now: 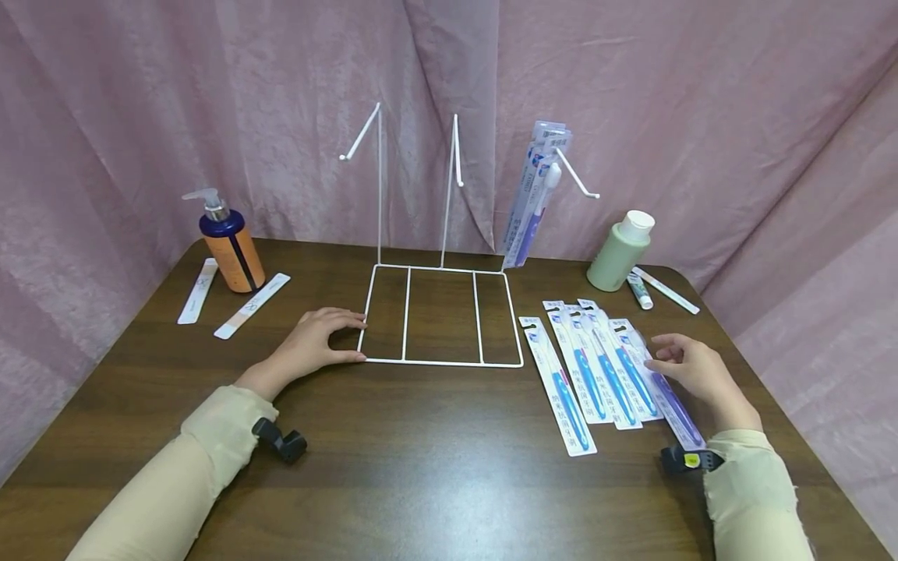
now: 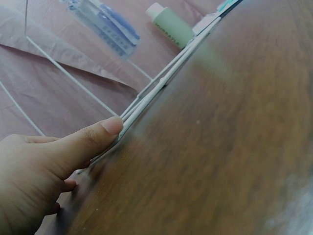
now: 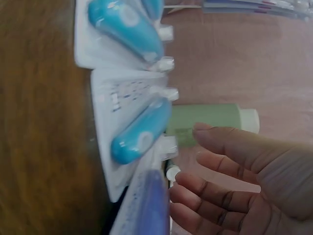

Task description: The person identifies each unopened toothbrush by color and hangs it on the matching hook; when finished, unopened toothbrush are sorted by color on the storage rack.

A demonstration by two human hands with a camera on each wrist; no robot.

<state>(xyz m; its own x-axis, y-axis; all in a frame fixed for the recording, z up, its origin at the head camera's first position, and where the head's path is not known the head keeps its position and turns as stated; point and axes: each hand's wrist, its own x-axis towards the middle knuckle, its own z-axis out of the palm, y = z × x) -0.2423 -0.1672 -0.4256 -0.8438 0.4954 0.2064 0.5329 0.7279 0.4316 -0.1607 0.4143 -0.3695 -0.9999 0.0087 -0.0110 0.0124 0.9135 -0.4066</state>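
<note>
Touching the left side of the white wire rack (image 1: 442, 363) by the left hand (image 1: 312, 343), with thumb spread wide from fingers. Holding the right hand (image 1: 694, 372), loosely bent with thumb apart, close by the purple toothbrush pack (image 1: 675, 413), to the right of the rack; cannot tell if touching. Also right of the rack, several blue toothbrush packs (image 1: 609, 382); on its right hook (image 1: 577, 172), hanging packs (image 1: 526, 210).

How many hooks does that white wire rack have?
3: a bare left hook, a bare middle hook, and a right hook with packaged toothbrushes hanging from it.
</note>
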